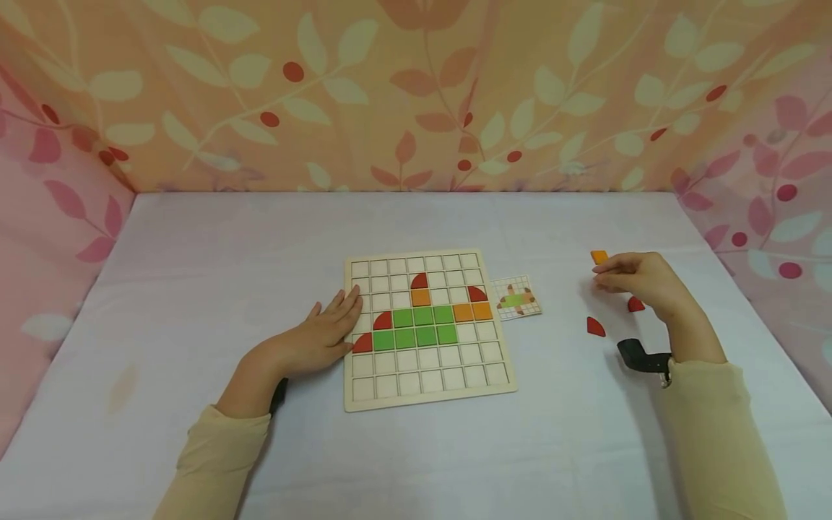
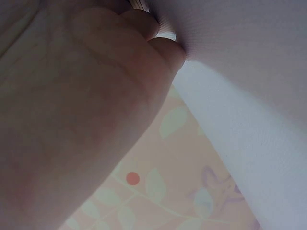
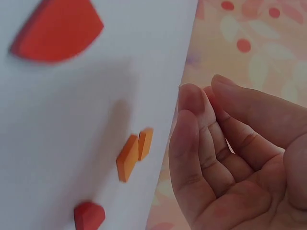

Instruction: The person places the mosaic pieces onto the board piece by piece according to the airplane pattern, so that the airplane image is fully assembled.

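Observation:
My left hand rests with extended fingers on the left edge of a wooden grid board. Green square tiles, orange squares and red quarter-round tiles fill some cells. Over the table at the right, my right hand has its fingers loosely bent. Nothing is between its thumb and fingertips in the right wrist view. Two loose orange tiles lie by that hand; in the head view an orange tile shows just beyond the fingertips.
A small pattern card lies against the board's right side. Two loose red quarter-round tiles lie near the right hand. White cloth covers the table, and a leaf-patterned curtain stands behind it.

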Available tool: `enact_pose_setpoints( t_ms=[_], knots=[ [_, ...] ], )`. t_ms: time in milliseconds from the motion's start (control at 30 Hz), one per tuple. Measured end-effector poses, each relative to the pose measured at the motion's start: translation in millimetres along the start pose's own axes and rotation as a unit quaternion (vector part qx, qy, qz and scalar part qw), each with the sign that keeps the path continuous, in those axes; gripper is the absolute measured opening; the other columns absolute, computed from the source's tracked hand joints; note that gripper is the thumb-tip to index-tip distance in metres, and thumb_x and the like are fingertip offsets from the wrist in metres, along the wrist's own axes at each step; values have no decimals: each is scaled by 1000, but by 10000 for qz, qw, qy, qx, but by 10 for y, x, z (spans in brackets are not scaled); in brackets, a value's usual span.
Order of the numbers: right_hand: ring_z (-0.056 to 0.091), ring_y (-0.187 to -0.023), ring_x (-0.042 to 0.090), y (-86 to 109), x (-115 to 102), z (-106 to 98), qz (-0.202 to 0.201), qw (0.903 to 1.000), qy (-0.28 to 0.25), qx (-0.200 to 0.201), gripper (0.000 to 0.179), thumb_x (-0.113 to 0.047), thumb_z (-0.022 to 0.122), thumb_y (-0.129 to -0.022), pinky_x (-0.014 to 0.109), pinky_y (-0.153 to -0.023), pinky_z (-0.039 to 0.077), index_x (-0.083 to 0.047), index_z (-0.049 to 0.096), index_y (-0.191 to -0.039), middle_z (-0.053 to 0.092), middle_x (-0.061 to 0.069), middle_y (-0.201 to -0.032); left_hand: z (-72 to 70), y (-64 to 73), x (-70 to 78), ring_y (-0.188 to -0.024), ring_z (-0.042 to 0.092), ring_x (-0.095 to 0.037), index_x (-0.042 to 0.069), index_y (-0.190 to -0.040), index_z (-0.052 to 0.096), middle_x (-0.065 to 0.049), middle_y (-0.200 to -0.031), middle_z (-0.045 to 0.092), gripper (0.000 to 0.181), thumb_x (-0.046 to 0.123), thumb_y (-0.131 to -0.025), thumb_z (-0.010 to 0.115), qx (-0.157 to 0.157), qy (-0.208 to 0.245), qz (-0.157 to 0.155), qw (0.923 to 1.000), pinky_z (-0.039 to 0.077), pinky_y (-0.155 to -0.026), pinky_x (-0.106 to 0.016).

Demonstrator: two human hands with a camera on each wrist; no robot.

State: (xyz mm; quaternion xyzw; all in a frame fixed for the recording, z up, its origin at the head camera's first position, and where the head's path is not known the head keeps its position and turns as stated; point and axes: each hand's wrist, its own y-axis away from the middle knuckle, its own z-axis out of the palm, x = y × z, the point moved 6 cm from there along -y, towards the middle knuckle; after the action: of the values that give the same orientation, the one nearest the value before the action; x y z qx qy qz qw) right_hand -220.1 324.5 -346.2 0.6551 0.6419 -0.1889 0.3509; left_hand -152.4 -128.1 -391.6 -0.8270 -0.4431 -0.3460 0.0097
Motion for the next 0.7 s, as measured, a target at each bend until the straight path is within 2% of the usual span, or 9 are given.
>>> enact_pose_setpoints(
  t_ms=[67,300,433,600,700],
  knots=[
    [64,-78,0,-17,48,-56,70,10000,-31,51,44,-20,66,-90,15,-70,45,12,55,-119,70,-12,-85,0,4,0,-142,-8,-35,-5,-149,8,-16,-157,-6,65,15,-98,45,8,-33,5,10000,-3,-110,-59],
    [66,-78,3,-82,185,-198,337,9994,10,80,49,-23,65,-91,10,-70,46,14,52,-121,72,-1,-89,7,4,-10,-142,-8,-34,-4,-149,7,-15,-157,-7,65,14,-98,45,15,-78,7,10000,-3,-110,-58],
    [64,-76,2,-129,264,-259,541,9983,150,138,49,-23,64,-91,11,-68,47,14,52,-122,70,-2,-90,5,1,-5,-142,-8,-34,-4,-149,8,-15,-157,-6,65,15,-98,45,36,-61,8,10000,-3,-110,-59],
    [62,-76,6,-170,357,-301,855,9960,228,132,50,-26,64,-91,18,-70,49,12,54,-122,67,-5,-90,4,6,0,-142,-7,-35,-4,-149,8,-16,-157,-6,65,15,-98,45,37,-64,5,10000,-2,-110,-59],
    [60,-77,10,-187,409,-305,1015,9945,261,93,49,-27,65,-90,27,-75,47,9,56,-122,65,-5,-90,2,8,4,-142,-7,-35,-5,-149,8,-16,-157,-6,65,15,-98,45,35,-57,15,10000,-2,-109,-59]
  ],
)
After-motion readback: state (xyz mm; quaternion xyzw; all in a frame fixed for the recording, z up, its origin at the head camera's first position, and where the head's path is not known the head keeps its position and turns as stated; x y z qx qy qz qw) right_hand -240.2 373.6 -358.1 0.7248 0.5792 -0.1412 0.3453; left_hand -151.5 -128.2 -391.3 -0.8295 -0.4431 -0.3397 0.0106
